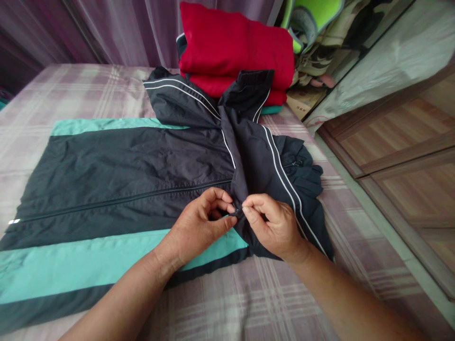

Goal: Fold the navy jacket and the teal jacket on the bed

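Observation:
A dark grey jacket (142, 156) with teal side bands and white piping lies flat on the bed, its long zipper (124, 201) shut down the middle. One white-piped sleeve (188, 97) is folded up towards the back; dark piped fabric (259, 156) lies across the right part. At the edge of this fabric, my left hand (204, 220) pinches a small dark piece of the jacket between thumb and fingers. Close beside it, my right hand (272, 222) pinches the same spot with thumb and forefinger. The fingertips partly hide the small piece, so its exact shape is unclear.
Folded red clothing (236, 42) is stacked behind the jacket. A checked sheet (220, 293) covers the bed. Purple curtains (106, 33) hang at the back. Wooden cabinet doors (408, 137) stand to the right, with a bright green item (320, 14) and shoes beyond the bed.

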Action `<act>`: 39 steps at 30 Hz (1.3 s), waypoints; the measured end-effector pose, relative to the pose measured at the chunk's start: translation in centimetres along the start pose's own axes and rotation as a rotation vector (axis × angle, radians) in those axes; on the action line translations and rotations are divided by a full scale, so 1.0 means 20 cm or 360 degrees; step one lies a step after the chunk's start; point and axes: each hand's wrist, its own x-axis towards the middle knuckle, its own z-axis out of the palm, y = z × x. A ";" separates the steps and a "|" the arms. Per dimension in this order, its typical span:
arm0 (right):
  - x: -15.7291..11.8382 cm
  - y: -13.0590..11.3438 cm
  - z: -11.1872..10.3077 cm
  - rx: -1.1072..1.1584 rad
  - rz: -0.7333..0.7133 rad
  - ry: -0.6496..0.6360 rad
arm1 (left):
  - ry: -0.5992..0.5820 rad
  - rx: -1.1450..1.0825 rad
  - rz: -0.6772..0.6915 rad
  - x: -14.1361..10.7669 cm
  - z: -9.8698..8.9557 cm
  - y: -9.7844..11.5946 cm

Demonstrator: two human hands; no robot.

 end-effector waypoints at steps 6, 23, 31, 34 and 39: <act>0.00 0.01 0.01 -0.0057 -0.0293 0.0054 | -0.0041 0.0012 0.0037 0.00 0.00 0.00; -0.01 0.02 0.02 -0.0047 -0.0081 -0.0062 | 0.0000 0.0372 0.0055 0.00 0.00 -0.02; -0.01 0.02 0.02 0.0124 0.0079 -0.0121 | -0.0043 0.0184 0.0077 -0.01 0.00 -0.01; -0.01 0.03 0.02 0.0112 0.0119 -0.0147 | -0.0056 0.0144 0.0083 -0.01 0.00 0.00; -0.01 0.03 0.03 0.0039 0.0231 -0.0093 | -0.0028 0.0265 0.0079 0.00 -0.01 -0.01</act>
